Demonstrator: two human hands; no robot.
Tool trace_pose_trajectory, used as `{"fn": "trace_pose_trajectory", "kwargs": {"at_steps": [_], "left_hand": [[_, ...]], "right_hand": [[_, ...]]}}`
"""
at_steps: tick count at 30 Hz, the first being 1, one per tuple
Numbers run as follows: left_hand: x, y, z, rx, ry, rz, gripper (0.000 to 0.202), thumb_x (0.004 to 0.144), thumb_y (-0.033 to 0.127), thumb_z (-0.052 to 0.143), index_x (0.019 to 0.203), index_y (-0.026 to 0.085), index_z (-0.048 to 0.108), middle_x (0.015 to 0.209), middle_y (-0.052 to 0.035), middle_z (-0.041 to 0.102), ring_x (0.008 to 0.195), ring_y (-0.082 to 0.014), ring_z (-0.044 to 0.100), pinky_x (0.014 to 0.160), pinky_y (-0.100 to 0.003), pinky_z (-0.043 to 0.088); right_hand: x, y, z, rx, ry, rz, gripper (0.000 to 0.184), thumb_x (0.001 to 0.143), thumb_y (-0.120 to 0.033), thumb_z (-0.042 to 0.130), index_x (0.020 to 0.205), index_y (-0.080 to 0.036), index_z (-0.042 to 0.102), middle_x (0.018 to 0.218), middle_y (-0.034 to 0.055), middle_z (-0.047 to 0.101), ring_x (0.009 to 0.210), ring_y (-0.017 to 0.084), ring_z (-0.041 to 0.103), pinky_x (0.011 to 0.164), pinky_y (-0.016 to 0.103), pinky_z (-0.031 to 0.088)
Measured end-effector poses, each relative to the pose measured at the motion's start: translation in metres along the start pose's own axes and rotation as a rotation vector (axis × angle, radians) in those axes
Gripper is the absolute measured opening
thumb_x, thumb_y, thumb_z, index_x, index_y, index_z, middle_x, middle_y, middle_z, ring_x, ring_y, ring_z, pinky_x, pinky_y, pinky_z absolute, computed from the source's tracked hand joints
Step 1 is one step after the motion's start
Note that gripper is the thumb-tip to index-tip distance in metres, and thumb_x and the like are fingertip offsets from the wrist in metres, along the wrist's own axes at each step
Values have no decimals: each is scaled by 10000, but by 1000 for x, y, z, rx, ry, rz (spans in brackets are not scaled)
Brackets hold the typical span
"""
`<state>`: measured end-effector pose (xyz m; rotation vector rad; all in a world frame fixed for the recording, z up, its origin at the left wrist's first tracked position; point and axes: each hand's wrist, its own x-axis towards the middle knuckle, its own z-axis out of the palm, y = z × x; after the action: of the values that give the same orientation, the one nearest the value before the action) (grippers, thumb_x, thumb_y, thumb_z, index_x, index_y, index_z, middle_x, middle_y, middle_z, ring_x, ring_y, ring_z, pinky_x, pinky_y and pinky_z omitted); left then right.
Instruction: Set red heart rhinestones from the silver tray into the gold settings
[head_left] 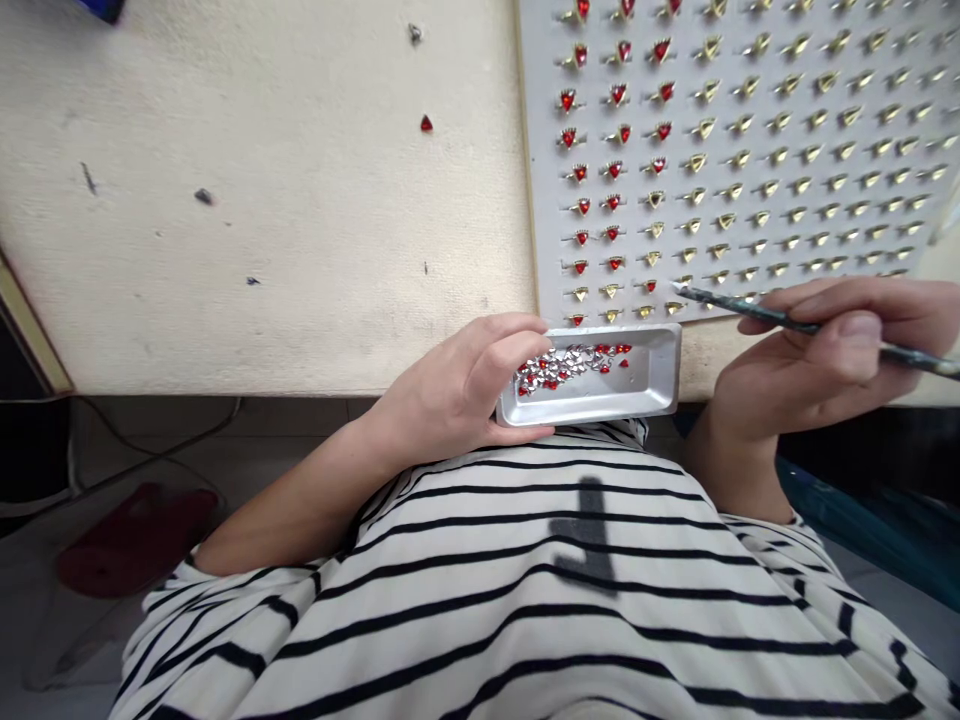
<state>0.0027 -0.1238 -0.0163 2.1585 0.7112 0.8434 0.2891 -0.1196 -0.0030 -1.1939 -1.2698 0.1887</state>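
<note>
My left hand [457, 385] grips the left end of a small silver tray [652, 375] that holds several red triangular stones [570, 365], at the table's near edge. My right hand [817, 355] pinches a thin dark stick [742, 312], its tip at the bottom rows of a grey board [540, 220]. The board carries rows of gold triangular settings [780, 155]. Those in the left columns hold red stones [616, 95]; the others are bare gold.
A cream tabletop [262, 200] lies left of the board, with one loose red stone [426, 124] and a few dark specks on it. Below the table edge I see my striped shirt [570, 600], a red object [135, 535] on the floor and cables.
</note>
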Motion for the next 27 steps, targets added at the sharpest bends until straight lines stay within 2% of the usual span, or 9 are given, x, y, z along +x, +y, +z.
{"fn": "trace_pose_trajectory", "kwargs": {"at_steps": [9, 12, 15, 19, 24, 27], "left_hand": [[-1, -1, 2, -4, 1, -8, 758, 855, 372, 890, 1423, 138, 446, 1362, -217, 658, 1289, -287, 674, 1055, -456, 646], [-2, -2, 2, -21, 2, -30, 783, 840, 394, 904, 1434, 175, 444, 1376, -201, 655, 1294, -287, 675, 1057, -466, 644], [-2, -2, 2, -28, 3, -38, 813, 829, 404, 914, 1449, 205, 427, 1388, -185, 651, 1305, -286, 670, 1060, -477, 642], [-3, -2, 2, -20, 10, -15, 777, 849, 388, 895, 1435, 161, 439, 1377, -213, 651, 1299, -291, 669, 1053, -477, 647], [-2, -2, 2, -18, 3, -26, 798, 844, 396, 901, 1449, 193, 422, 1382, -189, 655, 1308, -285, 667, 1054, -486, 647], [-2, -1, 2, -13, 3, -20, 801, 835, 397, 908, 1439, 172, 432, 1377, -198, 653, 1305, -287, 669, 1058, -472, 645]], "right_hand": [[1, -6, 3, -38, 26, -16, 272, 991, -264, 502, 860, -166, 719, 662, -35, 541, 588, 47, 563, 506, 224, 392], [-2, -7, 1, 21, -16, -103, 298, 1006, -289, 480, 878, -190, 731, 601, -44, 429, 527, 46, 510, 476, 237, 315], [-8, -5, -1, 57, -105, -214, 293, 990, -297, 479, 764, -210, 644, 561, -53, 399, 466, 47, 446, 493, 276, 295], [-15, -8, -3, -33, -225, -135, 311, 978, -334, 469, 703, -215, 552, 529, -58, 400, 431, 66, 425, 527, 317, 313], [-18, -16, -2, -55, -252, -96, 250, 945, -301, 491, 719, -215, 556, 543, -52, 416, 456, 80, 455, 559, 320, 334], [-18, -20, 0, -101, -274, -54, 220, 917, -282, 508, 712, -229, 568, 557, -47, 441, 470, 97, 461, 576, 340, 347]]}}
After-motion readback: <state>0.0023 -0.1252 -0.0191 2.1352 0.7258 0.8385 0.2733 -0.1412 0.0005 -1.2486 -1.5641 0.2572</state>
